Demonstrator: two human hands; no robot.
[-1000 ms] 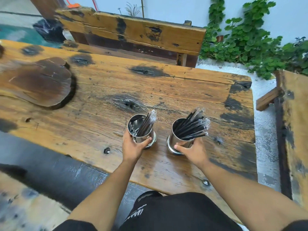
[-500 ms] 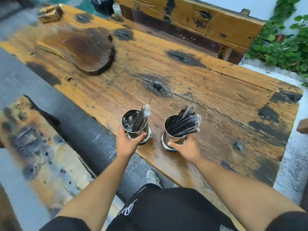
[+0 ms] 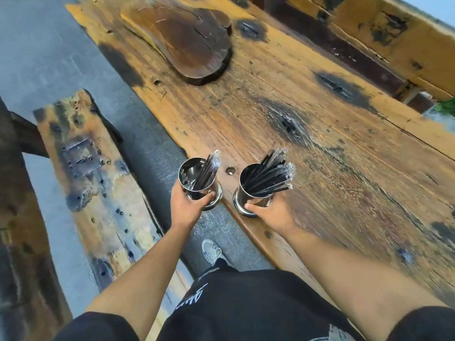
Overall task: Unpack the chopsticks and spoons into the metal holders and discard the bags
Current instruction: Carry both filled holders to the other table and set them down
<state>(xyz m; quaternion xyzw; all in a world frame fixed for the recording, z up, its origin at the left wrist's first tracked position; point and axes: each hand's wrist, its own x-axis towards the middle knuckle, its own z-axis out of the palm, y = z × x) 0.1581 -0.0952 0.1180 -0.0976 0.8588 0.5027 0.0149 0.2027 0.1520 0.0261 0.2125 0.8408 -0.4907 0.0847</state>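
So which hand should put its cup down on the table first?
Probably the right hand: its metal holder already sits over the wooden table. The left hand has its holder past the table's edge.

Both your arms are stretched straight out, bare to the sleeves. Your left hand (image 3: pixel 188 205) and right hand (image 3: pixel 272 212) are each curled tight, thumbs wrapped in front.
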